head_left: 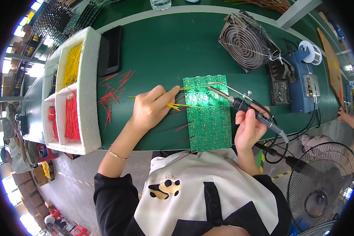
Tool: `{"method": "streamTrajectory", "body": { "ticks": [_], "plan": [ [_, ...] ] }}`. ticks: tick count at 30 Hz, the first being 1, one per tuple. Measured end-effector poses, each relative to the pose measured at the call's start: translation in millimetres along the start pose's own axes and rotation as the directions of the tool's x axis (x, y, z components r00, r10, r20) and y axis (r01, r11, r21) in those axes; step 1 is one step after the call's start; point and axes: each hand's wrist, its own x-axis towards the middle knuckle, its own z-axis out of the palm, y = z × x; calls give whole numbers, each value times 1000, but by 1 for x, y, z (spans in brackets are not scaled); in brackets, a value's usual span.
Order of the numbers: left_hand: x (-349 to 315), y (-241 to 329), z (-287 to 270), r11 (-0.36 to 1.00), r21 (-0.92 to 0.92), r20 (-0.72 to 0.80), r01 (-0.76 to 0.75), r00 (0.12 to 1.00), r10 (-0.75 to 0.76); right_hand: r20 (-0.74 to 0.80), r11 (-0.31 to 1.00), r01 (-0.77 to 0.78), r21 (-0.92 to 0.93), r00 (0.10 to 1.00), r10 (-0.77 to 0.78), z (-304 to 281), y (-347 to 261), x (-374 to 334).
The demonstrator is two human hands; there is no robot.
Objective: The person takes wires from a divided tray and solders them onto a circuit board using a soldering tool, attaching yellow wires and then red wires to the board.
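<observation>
A green panel of small circuit boards lies near the table's front edge, with red wires sticking out from its left side. My left hand is closed at the panel's upper left, pinching several thin yellow wires. One yellow wire at the fingertips reaches onto the board. My right hand, to the right of the panel, grips a soldering iron with a thin metal feed tube along it. The iron's tip points left over the panel's upper part; whether it touches the board I cannot tell.
On the left, a white foam box holds yellow and red wires. Loose red wires and a black phone lie beside it. A dusty fan, a blue solder-feeding unit and a solder spool stand at right. Another person's hand shows far right.
</observation>
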Motion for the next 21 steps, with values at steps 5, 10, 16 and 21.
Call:
{"method": "streamTrajectory", "body": {
  "ticks": [5, 10, 16, 21],
  "plan": [
    [-2, -1, 4, 1000, 10, -2, -5, 1000, 5, 84, 995, -94, 36, 992, 91, -3, 1, -4],
    [-4, -3, 4, 999, 34, -10, -5, 1000, 5, 96, 995, -97, -3, 991, 97, 3, -1, -4],
    [-4, -2, 3, 999, 47, 7, -13, 1000, 12, 154, 999, -38, -38, 987, 43, 2, 2, -5],
    [-5, -2, 2, 998, 53, -10, -20, 1000, 20, 136, 996, -69, -58, 988, 76, 3, 1, -6]
  ]
}}
